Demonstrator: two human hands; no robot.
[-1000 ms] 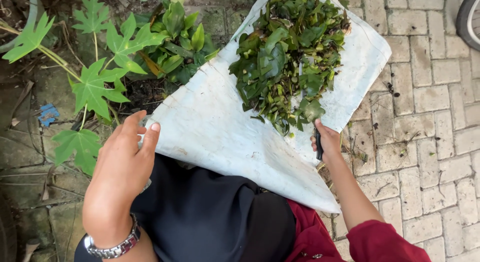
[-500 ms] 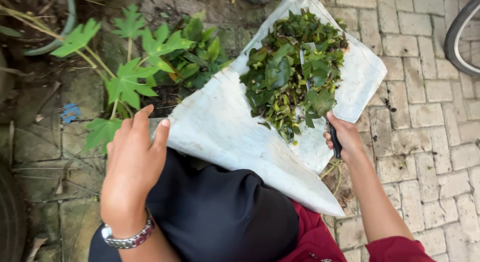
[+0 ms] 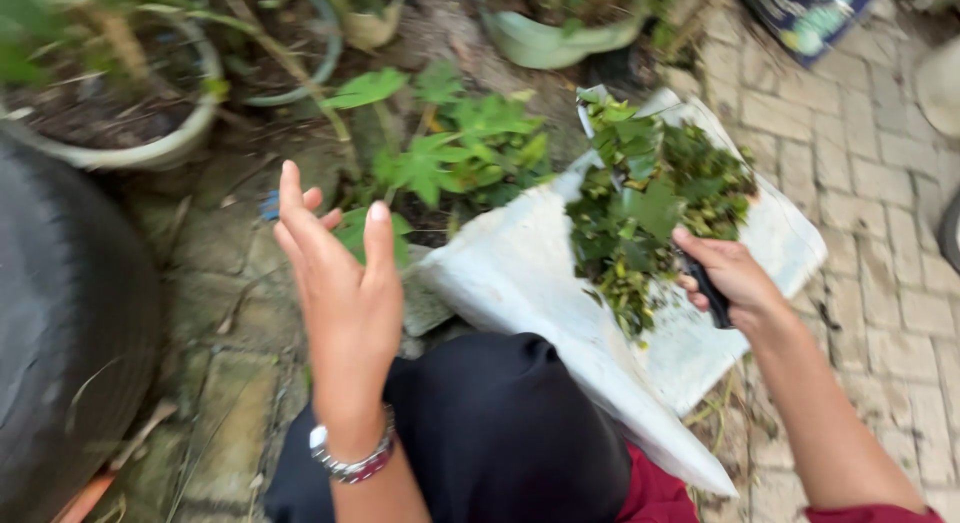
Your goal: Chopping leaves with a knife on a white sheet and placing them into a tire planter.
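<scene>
My right hand (image 3: 728, 273) grips a black knife handle (image 3: 712, 293) at the near edge of a heap of chopped green leaves (image 3: 645, 208). The blade is buried under the leaves and lifts some of them. The heap rests on a white sack sheet (image 3: 520, 273) spread over my lap and the paving. My left hand (image 3: 340, 283) is raised in the air to the left of the sheet, fingers spread and holding nothing. A metal watch sits on that wrist. The picture is blurred by head motion.
A lobed-leaf plant (image 3: 440, 148) grows from the soil behind the sheet. Round pots (image 3: 120, 143) and a pale green pot (image 3: 545, 38) stand at the back. A dark tyre (image 3: 70, 323) fills the left side. Brick paving (image 3: 880, 183) runs along the right.
My view has tilted up and left, bringing pots and the tyre into sight. My left hand has come off the sheet's edge and risen. My right hand has lifted leaves on the knife.
</scene>
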